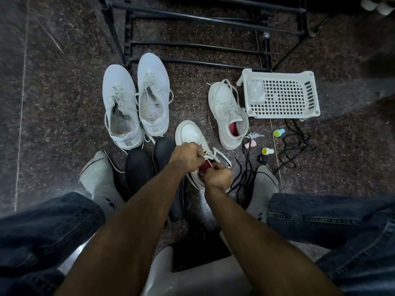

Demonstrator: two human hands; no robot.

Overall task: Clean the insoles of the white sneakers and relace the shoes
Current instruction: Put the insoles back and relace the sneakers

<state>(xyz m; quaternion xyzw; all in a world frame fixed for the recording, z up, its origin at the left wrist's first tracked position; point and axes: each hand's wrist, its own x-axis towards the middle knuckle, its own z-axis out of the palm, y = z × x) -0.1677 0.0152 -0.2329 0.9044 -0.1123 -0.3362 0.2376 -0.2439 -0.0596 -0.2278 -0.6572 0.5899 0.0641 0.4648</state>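
head view | sneaker (192, 135) on floor between feet, toe pointing away | left hand (185, 157) pinching white lace (215, 155) over eyelets, likely threading | right hand (217, 175) gripping red insole (205, 167) at heel opening, steadying | mate (226, 107) beside basket (282, 95)

Both forearms extended forward; left hand (185, 157) and right hand (217, 176) close together, fingers curled, pinching.
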